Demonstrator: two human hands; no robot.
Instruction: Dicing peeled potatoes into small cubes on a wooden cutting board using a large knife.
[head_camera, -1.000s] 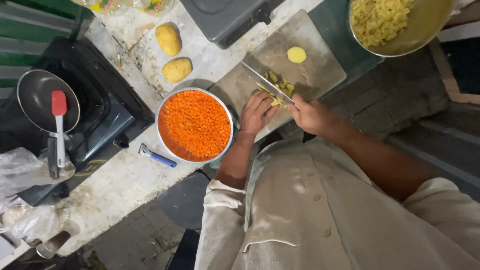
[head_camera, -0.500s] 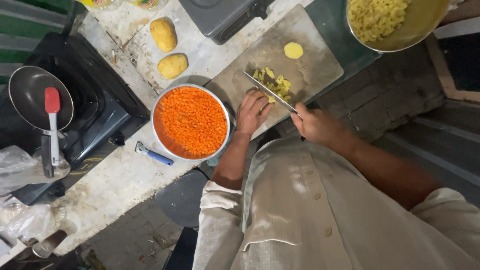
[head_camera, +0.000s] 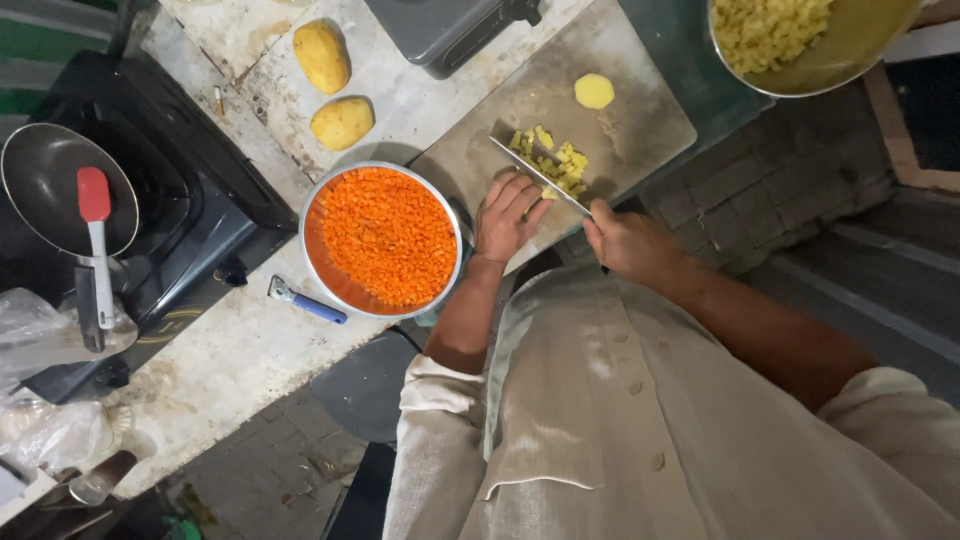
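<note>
On the speckled pale stone counter (head_camera: 250, 350), beside a black stove (head_camera: 190, 210), lies the grey rectangular cutting board (head_camera: 640, 130); dark brick flooring shows beyond the board's right edge. The right hand (head_camera: 625, 240) is clamped around the handle of a steel-bladed kitchen knife (head_camera: 540, 178) at the board's near edge. The left hand (head_camera: 508, 212), fingers extended and together, rests flat on the board, touching the knife blade. Diced yellow potato pieces (head_camera: 555, 162) lie against the blade's far side. 1 round steel bowl of diced orange carrot (head_camera: 382, 238) sits left of the board.
</note>
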